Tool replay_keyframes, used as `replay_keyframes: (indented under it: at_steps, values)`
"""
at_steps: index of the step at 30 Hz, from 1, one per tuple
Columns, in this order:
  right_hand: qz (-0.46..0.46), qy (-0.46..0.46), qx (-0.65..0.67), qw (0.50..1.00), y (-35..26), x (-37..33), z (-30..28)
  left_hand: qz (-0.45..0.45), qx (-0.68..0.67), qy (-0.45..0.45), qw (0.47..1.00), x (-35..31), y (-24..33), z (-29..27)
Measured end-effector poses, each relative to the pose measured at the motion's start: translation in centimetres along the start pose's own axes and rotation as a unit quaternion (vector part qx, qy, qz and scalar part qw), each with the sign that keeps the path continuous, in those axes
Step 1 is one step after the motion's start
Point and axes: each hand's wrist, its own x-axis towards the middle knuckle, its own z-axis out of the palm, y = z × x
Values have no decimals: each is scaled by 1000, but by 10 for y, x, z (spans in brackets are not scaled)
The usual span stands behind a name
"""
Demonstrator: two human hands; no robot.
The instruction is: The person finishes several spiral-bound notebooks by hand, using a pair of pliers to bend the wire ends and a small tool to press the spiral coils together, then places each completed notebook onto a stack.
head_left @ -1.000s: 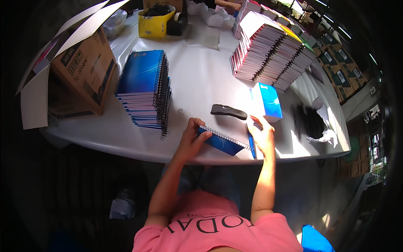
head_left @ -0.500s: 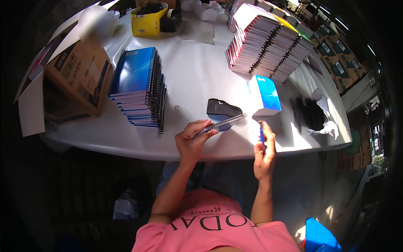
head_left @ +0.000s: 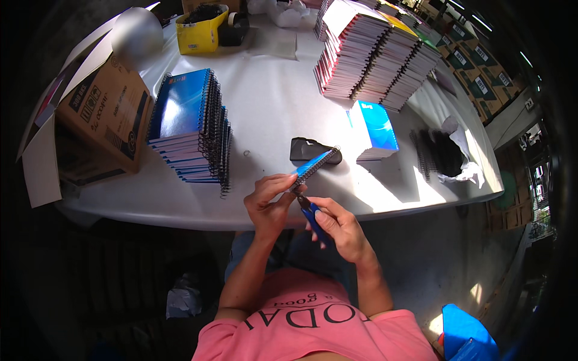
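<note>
My left hand is closed round the near end of a blue spiral notebook, tilted so its dark wire coil faces up and right. In my right hand are blue-handled pliers. Their jaws are at the near end of the coil, close to my left fingers; whether they grip the wire I cannot tell. Just beyond the notebook lies a black case-like object on the table. A stack of blue spiral notebooks stands to the left, and a smaller blue-covered stack to the right.
An open cardboard box stands at the left edge of the white-covered table. Tall stacks of spiral notebooks rise at the far right. Loose black coils lie near the right edge. A yellow container sits at the back.
My right hand has brought the pliers left and down to the coil's near end. The notebook has been tilted more steeply, showing its blue cover. The view has shifted slightly.
</note>
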Motion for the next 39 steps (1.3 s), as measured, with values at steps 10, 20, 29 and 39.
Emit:
replay_keyframes:
  at_steps: [10, 20, 29, 39]
  values:
    - [-81, 197, -208, 955, 33, -12, -55, -214, -42, 124, 968, 16, 19, 3]
    - [-152, 212, -294, 920, 62, 21, -67, -159, -151, 99, 971, 13, 37, 9]
    - [-206, 129, 280, 929, -63, 121, 10, 221, 235, 104, 941, 56, 129, -44]
    - [-261, -11, -189, 947, -101, 263, 94, 44, 187, 153, 969, 102, 82, -116]
